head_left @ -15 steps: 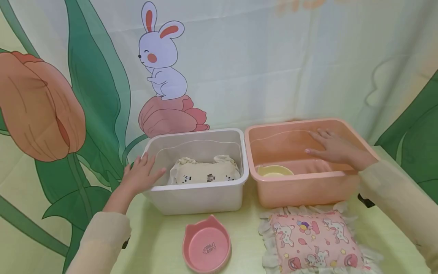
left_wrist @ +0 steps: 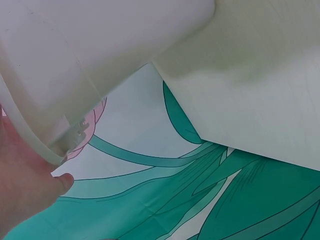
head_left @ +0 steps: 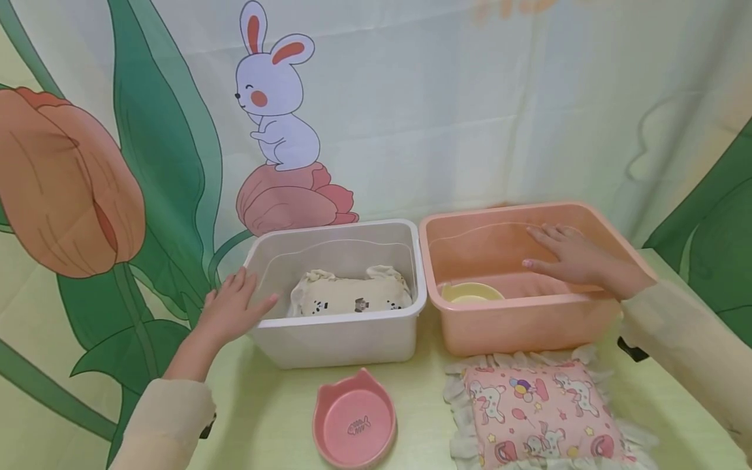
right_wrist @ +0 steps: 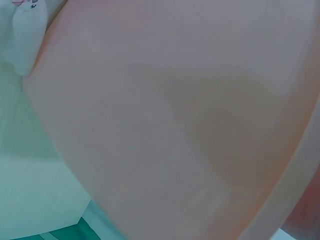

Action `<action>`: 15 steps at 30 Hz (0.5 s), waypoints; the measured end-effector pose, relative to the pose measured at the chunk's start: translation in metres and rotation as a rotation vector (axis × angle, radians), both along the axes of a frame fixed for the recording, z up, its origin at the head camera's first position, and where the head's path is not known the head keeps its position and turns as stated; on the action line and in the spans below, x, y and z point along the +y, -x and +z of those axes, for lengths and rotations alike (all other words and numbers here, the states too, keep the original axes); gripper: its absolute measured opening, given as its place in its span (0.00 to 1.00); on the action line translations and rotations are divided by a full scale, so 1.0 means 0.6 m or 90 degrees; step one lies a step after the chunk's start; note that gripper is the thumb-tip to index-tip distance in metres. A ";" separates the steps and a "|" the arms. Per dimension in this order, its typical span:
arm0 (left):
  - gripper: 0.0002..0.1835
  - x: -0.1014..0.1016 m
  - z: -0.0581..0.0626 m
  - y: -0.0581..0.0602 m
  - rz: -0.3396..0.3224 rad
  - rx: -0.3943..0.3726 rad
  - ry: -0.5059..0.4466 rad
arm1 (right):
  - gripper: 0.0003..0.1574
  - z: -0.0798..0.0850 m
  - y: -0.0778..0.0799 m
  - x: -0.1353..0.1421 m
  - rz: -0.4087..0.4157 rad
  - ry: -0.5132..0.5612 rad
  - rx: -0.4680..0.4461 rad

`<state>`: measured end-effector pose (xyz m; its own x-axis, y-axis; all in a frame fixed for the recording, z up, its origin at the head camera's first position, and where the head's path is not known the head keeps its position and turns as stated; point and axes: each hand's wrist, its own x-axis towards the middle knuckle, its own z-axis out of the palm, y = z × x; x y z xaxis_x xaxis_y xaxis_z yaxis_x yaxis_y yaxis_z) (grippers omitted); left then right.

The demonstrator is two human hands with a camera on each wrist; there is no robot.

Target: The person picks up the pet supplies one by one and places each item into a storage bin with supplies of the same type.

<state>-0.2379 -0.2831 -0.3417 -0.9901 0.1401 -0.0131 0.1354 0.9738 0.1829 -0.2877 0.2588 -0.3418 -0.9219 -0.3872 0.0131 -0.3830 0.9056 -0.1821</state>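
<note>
My left hand (head_left: 230, 308) is at the left rim of a white plastic bin (head_left: 341, 343), fingers extended and thumb spread. In the left wrist view the hand (left_wrist: 27, 185) appears beside the bin's rim; whether it touches is unclear. Inside that bin lies a cream pillow (head_left: 343, 292) with small animal prints. Over the right part of a peach bin (head_left: 529, 326) hovers my right hand (head_left: 576, 258), its fingers stretched out and holding nothing. A yellow bowl (head_left: 472, 292) sits in the peach bin's left front corner. The right wrist view is mostly filled by the peach bin's outer wall (right_wrist: 150, 125).
In front of the white bin stands a pink bowl (head_left: 355, 427) with cat ears and a fishbone print. A pink unicorn pillow (head_left: 543, 411) with white ruffles lies before the peach bin. Behind both bins hangs a printed curtain (head_left: 399, 117), close to the table's (head_left: 270, 418) back edge.
My left hand has shifted slightly left and down along the white bin's rim. My right forearm has moved a little to the right. The bins, bowls and pillows stay put.
</note>
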 end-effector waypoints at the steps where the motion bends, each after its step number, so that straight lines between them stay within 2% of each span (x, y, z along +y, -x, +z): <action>1: 0.45 -0.001 0.000 -0.002 0.000 0.000 -0.001 | 0.50 0.001 -0.001 0.000 0.001 0.000 -0.002; 10: 0.46 -0.010 -0.001 -0.015 -0.005 0.011 -0.018 | 0.51 -0.002 -0.007 0.003 0.022 0.022 -0.009; 15: 0.46 -0.017 -0.003 -0.022 -0.004 0.012 -0.028 | 0.51 -0.005 -0.013 0.004 0.015 0.048 -0.020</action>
<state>-0.2247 -0.2931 -0.3436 -0.9891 0.1467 0.0120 0.1456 0.9640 0.2224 -0.2800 0.2614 -0.3450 -0.9130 -0.4077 0.0136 -0.3968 0.8799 -0.2613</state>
